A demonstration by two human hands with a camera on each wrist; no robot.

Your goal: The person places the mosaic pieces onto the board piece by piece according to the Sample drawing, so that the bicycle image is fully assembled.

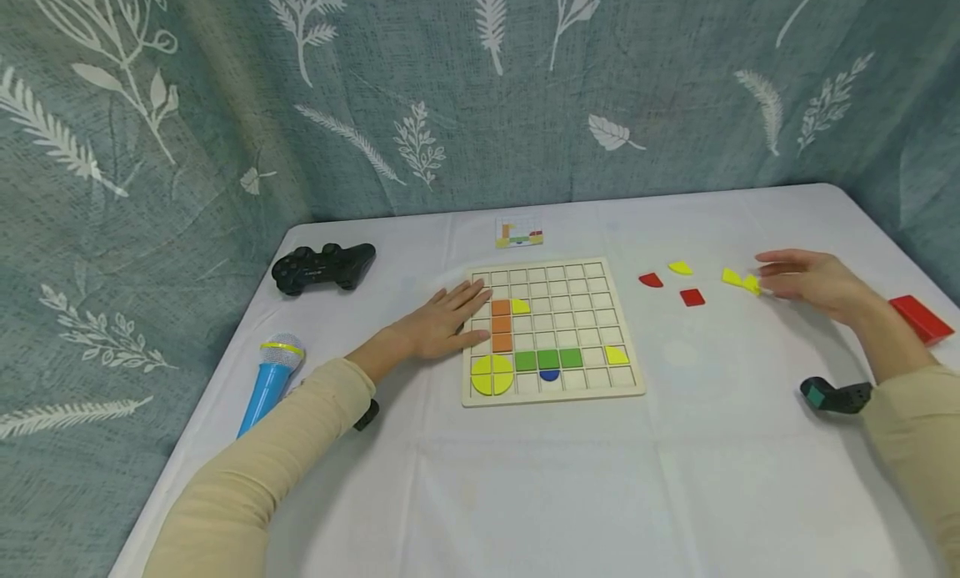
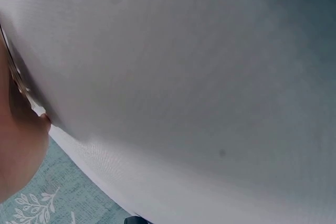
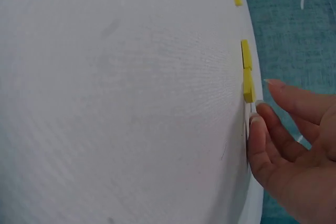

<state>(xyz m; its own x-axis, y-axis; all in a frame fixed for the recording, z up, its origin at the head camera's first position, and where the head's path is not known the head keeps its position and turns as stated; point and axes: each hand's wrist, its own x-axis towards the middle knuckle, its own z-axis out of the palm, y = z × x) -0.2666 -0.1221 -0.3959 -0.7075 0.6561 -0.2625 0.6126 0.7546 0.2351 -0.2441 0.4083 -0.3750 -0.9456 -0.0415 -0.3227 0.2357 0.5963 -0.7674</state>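
Note:
My left hand (image 1: 442,321) rests with fingers spread on the left edge of a wooden grid board (image 1: 555,399). On the board lie orange squares (image 1: 501,324), green squares (image 1: 548,359), a blue half-circle (image 1: 550,375), a yellow circle of quarter pieces (image 1: 492,375) and two single yellow quarters. My right hand (image 1: 813,284) is at the right, loosely bent fingers right beside two yellow pieces (image 1: 740,280) that lie end to end on the tablecloth. In the right wrist view these yellow pieces (image 3: 247,72) lie just past my fingertips, and nothing sits between thumb and fingers.
Between board and right hand lie a red quarter (image 1: 651,280), a red square (image 1: 692,298) and a yellow quarter (image 1: 680,268). A pattern card (image 1: 519,233) lies behind the board. Around stand a black game controller (image 1: 324,267), a blue microphone (image 1: 272,378), a red box (image 1: 921,319) and a dark object (image 1: 834,395).

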